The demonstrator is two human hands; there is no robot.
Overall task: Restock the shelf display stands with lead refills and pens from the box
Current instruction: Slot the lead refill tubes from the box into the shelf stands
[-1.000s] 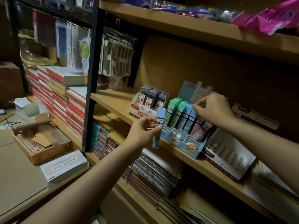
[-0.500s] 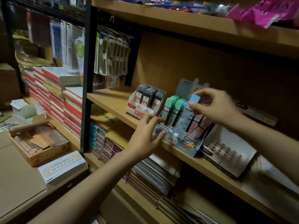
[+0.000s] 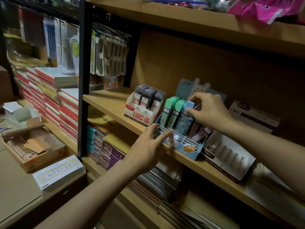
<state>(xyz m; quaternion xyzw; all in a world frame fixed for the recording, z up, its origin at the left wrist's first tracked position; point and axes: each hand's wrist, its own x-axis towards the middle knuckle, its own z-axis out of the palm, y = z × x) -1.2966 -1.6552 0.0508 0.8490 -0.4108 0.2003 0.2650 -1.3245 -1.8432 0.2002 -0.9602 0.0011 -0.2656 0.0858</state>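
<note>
- The right hand pinches a blue lead refill case by its top end, with fingers and thumb curled round it.
- The case stands almost straight up, with its long side running up and down and leaning back a little like its neighbours.
- It sits in the blue bunny display stand on the wooden shelf, just right of the green cases and left of the pink ones.
- The bottom of the case goes down among the slots. I cannot tell if it is all the way in.
- So the slot lies right under the fingers. The next push should likely go down along the case.
- The left hand holds nothing. Its fingers are spread out straight, and the tips touch the near front of the stand.
- The right hand is the one on the case. The left is lower and nearer, and it looks set to keep the stand from sliding.
- A white stand of dark refills sits just to the left.
</note>
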